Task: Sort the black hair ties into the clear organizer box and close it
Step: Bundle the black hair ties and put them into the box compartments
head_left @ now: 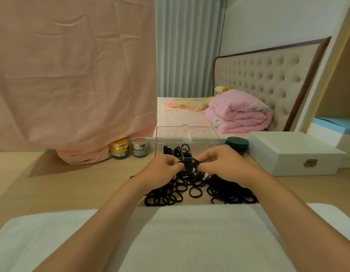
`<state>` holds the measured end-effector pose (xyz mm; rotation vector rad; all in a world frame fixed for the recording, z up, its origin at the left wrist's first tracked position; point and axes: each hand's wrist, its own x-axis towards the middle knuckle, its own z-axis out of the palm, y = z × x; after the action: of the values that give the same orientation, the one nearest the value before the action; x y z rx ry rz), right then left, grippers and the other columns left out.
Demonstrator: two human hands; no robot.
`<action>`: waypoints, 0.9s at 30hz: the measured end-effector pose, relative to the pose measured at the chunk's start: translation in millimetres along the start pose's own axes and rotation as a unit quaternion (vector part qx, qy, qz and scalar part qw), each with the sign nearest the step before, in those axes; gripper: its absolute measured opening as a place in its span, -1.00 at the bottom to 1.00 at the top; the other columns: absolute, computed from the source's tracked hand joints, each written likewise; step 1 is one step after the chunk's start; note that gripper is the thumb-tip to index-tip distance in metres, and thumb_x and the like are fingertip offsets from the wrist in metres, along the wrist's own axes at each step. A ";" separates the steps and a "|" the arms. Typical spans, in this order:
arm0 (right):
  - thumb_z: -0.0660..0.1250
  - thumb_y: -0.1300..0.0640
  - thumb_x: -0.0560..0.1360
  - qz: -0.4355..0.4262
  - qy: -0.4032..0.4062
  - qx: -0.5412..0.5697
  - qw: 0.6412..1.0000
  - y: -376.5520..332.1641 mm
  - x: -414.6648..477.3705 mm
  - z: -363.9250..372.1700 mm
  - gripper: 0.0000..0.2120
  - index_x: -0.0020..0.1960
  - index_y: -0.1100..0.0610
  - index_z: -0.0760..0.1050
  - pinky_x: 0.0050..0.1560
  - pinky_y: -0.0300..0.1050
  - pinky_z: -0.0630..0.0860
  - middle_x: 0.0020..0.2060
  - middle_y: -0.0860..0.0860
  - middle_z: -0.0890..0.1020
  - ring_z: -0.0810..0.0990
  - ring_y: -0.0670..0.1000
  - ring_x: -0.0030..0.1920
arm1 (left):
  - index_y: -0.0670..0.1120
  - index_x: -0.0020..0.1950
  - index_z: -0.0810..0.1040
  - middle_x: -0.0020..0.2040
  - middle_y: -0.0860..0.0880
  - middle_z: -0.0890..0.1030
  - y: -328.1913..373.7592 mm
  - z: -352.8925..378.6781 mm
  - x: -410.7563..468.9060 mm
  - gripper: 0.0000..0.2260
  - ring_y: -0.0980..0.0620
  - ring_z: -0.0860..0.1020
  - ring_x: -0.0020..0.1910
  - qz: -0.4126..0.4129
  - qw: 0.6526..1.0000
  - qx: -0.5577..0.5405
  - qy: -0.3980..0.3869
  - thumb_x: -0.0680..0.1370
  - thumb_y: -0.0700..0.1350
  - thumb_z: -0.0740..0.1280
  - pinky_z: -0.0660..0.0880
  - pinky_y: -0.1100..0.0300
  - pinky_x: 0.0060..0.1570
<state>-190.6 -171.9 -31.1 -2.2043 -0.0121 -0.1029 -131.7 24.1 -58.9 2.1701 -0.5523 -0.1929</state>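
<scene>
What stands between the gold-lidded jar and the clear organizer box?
A small silver-lidded jar stands there, beside the gold-lidded jar, shown in the head view.

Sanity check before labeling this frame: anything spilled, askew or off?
Nothing damaged. The black hair ties lie in a loose heap on the desk before the clear organizer box, lid open; expected mid-sort. Left hand and right hand both pinch one bunch. Only oddity: a pink cloth hangs down and bunches on the desk.

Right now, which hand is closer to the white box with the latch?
Right. The right hand is just left of the white box, not touching it; the left hand is farther left, beyond the right hand. Both pinch hair ties.
</scene>
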 end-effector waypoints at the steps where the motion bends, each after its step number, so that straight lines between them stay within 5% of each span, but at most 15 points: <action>1: 0.49 0.19 0.50 0.010 -0.007 0.063 0.998 -1.8 -0.3 -0.9 -0.86 0.03 0.03 0.73 -0.10 -0.23 0.57 -0.12 -0.07 0.76 0.71 -0.11 -0.09 | -0.04 0.00 0.66 -0.23 0.01 0.63 0.5 1.7 0.3 -0.78 0.19 0.47 -0.35 -0.004 1.000 -0.012 0.003 0.64 0.05 0.29 0.36 0.27 -0.26; 5: 0.45 0.29 0.53 0.059 -0.052 0.205 0.976 -3.4 -1.4 2.7 -0.84 0.10 0.24 0.67 -0.30 -0.22 0.51 -0.06 0.12 0.76 0.73 0.01 -0.12 | 0.03 0.06 0.69 -0.20 -0.01 0.71 3.9 4.2 -1.8 -0.75 0.14 0.58 -0.21 -0.037 0.992 -0.117 -0.031 0.61 0.14 0.31 0.45 0.24 -0.12; 12: 0.51 0.21 0.48 0.060 0.034 0.088 0.994 -3.7 -1.3 12.6 -0.93 -0.03 0.13 0.68 -0.31 -0.18 0.63 -0.21 0.06 0.75 0.74 0.01 -0.22 | -0.11 0.19 0.65 -0.09 -0.01 0.71 6.5 2.8 0.0 -0.60 0.02 0.66 -0.10 -0.093 0.951 -0.276 -0.100 0.65 0.16 0.22 0.50 0.17 -0.14; 16: 0.53 0.17 0.47 0.055 0.039 0.086 0.994 -5.8 -2.3 14.8 -0.91 -0.03 0.10 0.69 -0.32 -0.20 0.62 -0.22 0.02 0.75 0.73 -0.02 -0.23 | 0.04 0.11 0.68 -0.06 0.04 0.73 0.4 -0.9 2.8 -0.76 0.11 0.70 -0.02 -0.047 0.986 -0.141 -0.077 0.53 0.13 0.43 0.56 0.15 0.01; 20: 0.53 0.18 0.47 0.077 0.006 0.156 0.985 -4.0 -3.1 6.2 -0.81 0.07 0.18 0.69 -0.28 -0.17 0.63 -0.14 0.10 0.76 0.74 0.00 -0.19 | -0.03 0.14 0.66 -0.14 -0.02 0.74 0.0 -5.7 4.5 -0.80 0.03 0.70 0.02 -0.070 0.985 -0.139 -0.071 0.57 0.01 0.40 0.57 0.10 0.05; 24: 0.52 0.18 0.48 0.088 0.047 0.192 0.976 -1.4 -1.2 -1.4 -0.76 0.12 0.23 0.67 -0.28 -0.14 0.66 -0.09 0.11 0.75 0.73 0.02 -0.18 | -0.05 0.14 0.65 -0.19 0.01 0.72 6.1 -8.0 2.5 -0.83 0.25 0.64 -0.31 -0.079 0.989 -0.115 -0.058 0.60 -0.02 0.37 0.50 0.33 -0.25; 27: 0.52 0.20 0.48 0.065 0.037 0.205 0.976 -5.4 -2.8 -3.3 -0.76 0.12 0.22 0.67 -0.35 -0.17 0.61 -0.15 0.12 0.73 0.67 0.01 -0.28 | -0.04 0.11 0.66 -0.19 0.04 0.71 3.7 -7.6 4.6 -0.84 0.31 0.59 -0.40 -0.071 0.993 -0.084 -0.030 0.61 -0.01 0.36 0.48 0.37 -0.27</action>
<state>-193.8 -171.3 -25.0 -1.7814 0.1402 -0.0995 -126.3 25.5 -51.0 2.0439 -0.4008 -0.3690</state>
